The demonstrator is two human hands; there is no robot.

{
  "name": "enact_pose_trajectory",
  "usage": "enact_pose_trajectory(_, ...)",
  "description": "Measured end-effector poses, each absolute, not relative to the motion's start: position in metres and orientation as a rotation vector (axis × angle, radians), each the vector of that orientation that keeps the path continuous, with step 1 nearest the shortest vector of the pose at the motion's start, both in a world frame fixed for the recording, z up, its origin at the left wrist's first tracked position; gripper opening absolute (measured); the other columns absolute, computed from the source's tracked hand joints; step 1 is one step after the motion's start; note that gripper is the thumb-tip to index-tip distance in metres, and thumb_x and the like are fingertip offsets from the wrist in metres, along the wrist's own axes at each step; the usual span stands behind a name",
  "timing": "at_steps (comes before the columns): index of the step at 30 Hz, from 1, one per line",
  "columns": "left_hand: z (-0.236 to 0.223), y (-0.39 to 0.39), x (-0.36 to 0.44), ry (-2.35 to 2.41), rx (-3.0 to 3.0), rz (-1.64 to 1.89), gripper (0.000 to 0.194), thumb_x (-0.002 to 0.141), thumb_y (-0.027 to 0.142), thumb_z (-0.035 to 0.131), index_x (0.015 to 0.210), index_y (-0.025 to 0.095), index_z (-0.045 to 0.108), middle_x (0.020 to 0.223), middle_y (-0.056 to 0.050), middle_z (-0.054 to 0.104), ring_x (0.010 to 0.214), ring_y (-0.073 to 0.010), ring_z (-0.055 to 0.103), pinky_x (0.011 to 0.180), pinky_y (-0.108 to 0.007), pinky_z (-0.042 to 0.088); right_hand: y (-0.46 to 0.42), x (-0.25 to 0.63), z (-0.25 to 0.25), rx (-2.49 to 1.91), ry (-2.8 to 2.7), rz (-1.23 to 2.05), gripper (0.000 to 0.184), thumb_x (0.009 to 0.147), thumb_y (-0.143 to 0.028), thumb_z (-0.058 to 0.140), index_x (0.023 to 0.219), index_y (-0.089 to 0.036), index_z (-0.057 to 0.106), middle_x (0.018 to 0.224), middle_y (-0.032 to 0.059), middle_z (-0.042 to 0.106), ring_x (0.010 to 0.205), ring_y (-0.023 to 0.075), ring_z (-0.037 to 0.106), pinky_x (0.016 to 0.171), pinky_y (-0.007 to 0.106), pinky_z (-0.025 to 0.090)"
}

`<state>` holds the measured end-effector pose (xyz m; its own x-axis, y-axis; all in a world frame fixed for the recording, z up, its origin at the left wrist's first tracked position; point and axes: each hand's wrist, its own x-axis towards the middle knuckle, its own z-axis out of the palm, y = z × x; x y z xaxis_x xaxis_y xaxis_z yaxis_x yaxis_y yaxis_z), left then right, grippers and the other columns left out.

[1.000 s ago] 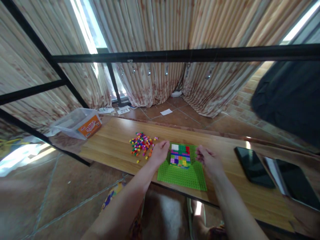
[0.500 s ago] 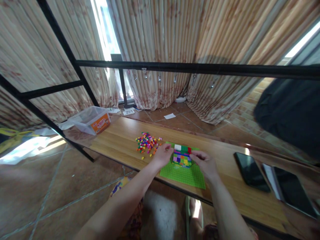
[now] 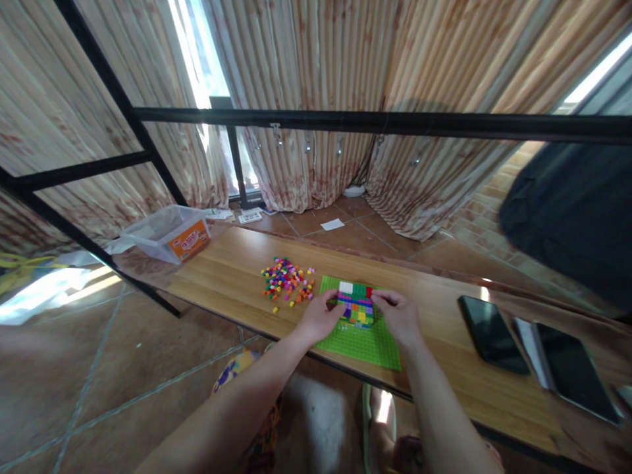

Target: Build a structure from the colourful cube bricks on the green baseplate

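A flat build of coloured toy bricks (image 3: 359, 308) lies on a green baseplate (image 3: 365, 345), with white, green and red bricks along its far edge. At its left side my left hand (image 3: 318, 319) is curled, thumb and forefinger against the bricks. My right hand (image 3: 401, 317) is closed in a pinch at the far right corner, fingertips by the red brick (image 3: 369, 291). Whether a small loose piece sits in those fingertips is hidden. Left of the baseplate, many loose small bricks (image 3: 284, 276) form a scattered pile.
The wooden bench (image 3: 237, 263) carries a clear plastic box (image 3: 162, 227) with an orange label at the left end. To the right lie a black phone (image 3: 494, 334) and another dark flat device (image 3: 575, 368). A black metal bar (image 3: 345, 120) crosses before the curtains (image 3: 316, 59).
My left hand has come down and nearer, its thumb now against the build's left side. The right hand stays at the right corner. The whole view has shifted slightly.
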<state>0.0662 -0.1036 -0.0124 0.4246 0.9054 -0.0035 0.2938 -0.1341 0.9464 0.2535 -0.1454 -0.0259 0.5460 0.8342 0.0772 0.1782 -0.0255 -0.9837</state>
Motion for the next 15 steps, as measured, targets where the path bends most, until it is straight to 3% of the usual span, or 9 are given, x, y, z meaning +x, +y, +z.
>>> enact_pose_trajectory(7, -0.0120, -0.1016, 0.0663, 1.050, 1.706, 0.736, 0.034, 0.082, 0.021, 0.060, 0.115, 0.013, 0.063, 0.110, -0.009, 0.072, 0.094, -0.0192, 0.067, 0.087, -0.032, 0.053, -0.1469, 0.2575, -0.0264, -1.525, -0.856, 0.715, 0.036, 0.060, -0.048, 0.077, 0.079, -0.019, 0.076, 0.074, 0.0048, 0.073, 0.065, 0.0168, 0.061, 0.061, 0.029, 0.048)
enact_pose_trajectory(15, -0.0105, -0.1008, 0.0673, 1.068, 1.739, 0.714, 0.035, 0.081, 0.019, 0.060, 0.115, 0.015, 0.064, 0.114, -0.010, 0.071, 0.100, -0.0204, 0.066, 0.089, -0.032, 0.052, -0.1504, 0.2525, -0.0198, -1.514, -0.875, 0.727, 0.038, 0.055, -0.048, 0.081, 0.078, -0.018, 0.074, 0.076, 0.0051, 0.073, 0.068, 0.0179, 0.063, 0.067, 0.032, 0.051)
